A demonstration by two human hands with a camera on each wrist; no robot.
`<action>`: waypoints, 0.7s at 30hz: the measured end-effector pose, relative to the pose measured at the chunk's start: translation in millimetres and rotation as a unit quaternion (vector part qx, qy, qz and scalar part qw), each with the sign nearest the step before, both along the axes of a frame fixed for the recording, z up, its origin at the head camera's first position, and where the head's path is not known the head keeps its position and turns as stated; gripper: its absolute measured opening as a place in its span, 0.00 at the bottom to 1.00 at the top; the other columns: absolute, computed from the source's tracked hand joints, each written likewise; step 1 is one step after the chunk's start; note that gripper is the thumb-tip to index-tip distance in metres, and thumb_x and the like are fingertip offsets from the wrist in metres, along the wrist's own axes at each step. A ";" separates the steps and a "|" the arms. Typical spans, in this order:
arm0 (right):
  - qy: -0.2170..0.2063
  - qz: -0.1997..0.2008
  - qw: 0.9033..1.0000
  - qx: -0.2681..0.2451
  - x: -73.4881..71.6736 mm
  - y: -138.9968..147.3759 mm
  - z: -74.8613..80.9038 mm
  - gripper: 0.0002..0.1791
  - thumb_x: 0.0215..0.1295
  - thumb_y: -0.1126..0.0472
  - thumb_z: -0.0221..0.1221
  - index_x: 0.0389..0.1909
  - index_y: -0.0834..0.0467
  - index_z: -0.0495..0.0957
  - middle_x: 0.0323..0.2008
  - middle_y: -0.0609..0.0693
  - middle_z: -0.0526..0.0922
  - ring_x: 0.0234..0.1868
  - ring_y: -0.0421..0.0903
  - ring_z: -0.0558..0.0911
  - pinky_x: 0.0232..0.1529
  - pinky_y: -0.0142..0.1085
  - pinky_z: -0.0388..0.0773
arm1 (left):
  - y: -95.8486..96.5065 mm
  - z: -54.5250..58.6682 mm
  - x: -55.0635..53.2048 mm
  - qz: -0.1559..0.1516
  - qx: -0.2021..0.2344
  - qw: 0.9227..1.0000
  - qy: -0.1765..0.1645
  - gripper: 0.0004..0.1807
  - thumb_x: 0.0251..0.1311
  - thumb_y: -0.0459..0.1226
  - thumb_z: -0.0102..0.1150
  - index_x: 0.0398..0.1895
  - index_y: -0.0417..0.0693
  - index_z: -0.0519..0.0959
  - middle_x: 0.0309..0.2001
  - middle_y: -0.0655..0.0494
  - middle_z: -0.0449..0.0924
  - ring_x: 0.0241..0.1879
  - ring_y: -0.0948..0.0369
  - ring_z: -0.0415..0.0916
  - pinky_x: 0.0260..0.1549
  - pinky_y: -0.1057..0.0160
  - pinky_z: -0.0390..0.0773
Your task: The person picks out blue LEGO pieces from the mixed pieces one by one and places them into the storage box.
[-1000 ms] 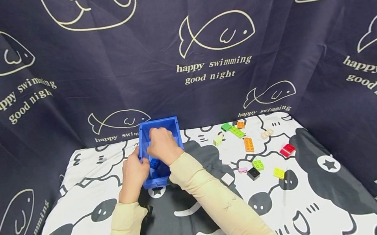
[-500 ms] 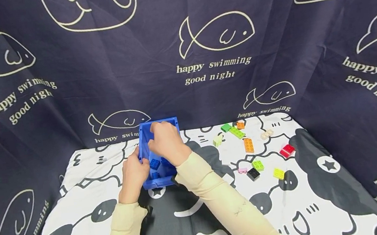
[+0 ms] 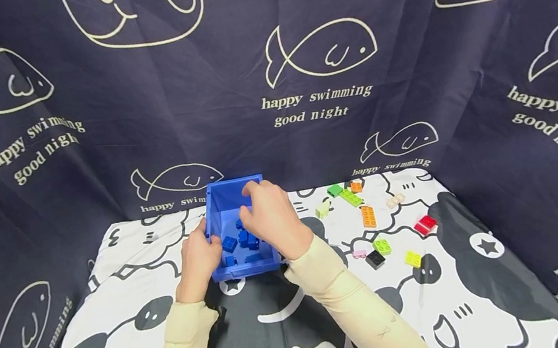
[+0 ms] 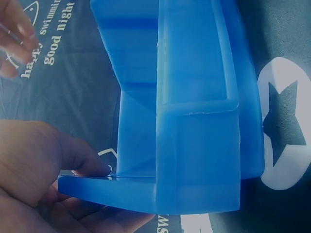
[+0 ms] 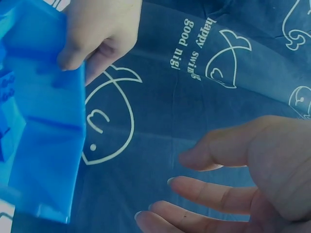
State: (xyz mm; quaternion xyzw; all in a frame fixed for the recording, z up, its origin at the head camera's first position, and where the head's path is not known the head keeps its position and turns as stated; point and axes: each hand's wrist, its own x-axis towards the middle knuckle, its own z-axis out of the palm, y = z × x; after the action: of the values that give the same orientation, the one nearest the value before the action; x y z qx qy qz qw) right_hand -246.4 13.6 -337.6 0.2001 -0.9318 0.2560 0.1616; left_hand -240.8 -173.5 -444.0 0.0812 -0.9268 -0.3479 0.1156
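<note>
A blue open bin stands near the back of the cloth, with several blue toy bricks loose on its floor. My left hand grips the bin's left wall, thumb over the rim and fingers outside, as the left wrist view shows with the wall between them. Over the bin's right side is my right hand, overlapping the right wall in the head view. In the right wrist view its thumb and fingers are spread apart, nothing between them, clear of the bin.
Several coloured bricks lie scattered at the right: an orange one, a red one, a black one, a yellow one and a lime one. A dark fish-print curtain rises right behind the bin.
My right hand has risen from inside the bin and moved right, its fingers loosening, so the blue bricks now show. My left hand keeps its grip on the bin, which stays put.
</note>
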 end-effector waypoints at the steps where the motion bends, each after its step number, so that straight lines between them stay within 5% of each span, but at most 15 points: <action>1: 0.002 -0.002 1.000 0.000 1.3 3.4 -1.2 0.16 0.63 0.59 0.66 0.49 0.61 0.85 0.43 0.58 0.87 0.41 0.56 0.86 0.46 0.48 0.83 | 0.0 0.6 0.4 0.001 0.001 1.000 0.002 0.33 0.64 0.34 0.52 0.74 0.34 0.67 0.59 0.25 0.78 0.53 0.29 0.79 0.52 0.35 0.76; 21: 0.033 -0.043 0.999 0.005 29.2 78.5 -52.0 0.17 0.60 0.62 0.65 0.49 0.64 0.84 0.42 0.62 0.87 0.42 0.64 0.85 0.43 0.57 0.80 | -4.8 0.8 2.1 0.003 0.005 1.000 -0.017 0.34 0.67 0.36 0.52 0.76 0.34 0.64 0.62 0.27 0.76 0.54 0.32 0.80 0.53 0.36 0.76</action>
State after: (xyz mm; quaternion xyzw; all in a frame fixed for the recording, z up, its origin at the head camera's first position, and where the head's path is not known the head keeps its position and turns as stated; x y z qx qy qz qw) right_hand -217.2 92.0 -389.6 0.1690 -0.9351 0.2371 0.2019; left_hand -238.7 -178.3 -443.2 0.0901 -0.9267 -0.3508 0.1008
